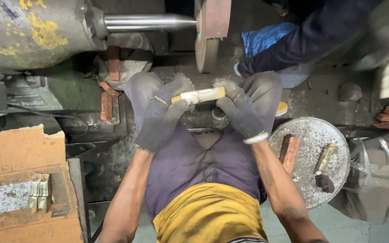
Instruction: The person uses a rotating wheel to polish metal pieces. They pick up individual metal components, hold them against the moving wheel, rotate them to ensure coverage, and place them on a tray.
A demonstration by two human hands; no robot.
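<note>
While both gloved hands sit over the knees, left hand (160, 116) and right hand (241, 110) each pinch an end of a pale brass bar (199, 95), held level just below the buffing wheel (209, 38); spindle shaft (147, 22) behind.

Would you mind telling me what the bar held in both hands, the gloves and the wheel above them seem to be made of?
Bar: probably brass, pale yellow with a dull metallic sheen. Left hand and right hand: dark grey knitted fabric gloves, fuzzy and frayed at the fingertips. Wheel: possibly cloth or felt, matte reddish-brown with a dusty edge; hard to tell.
</note>
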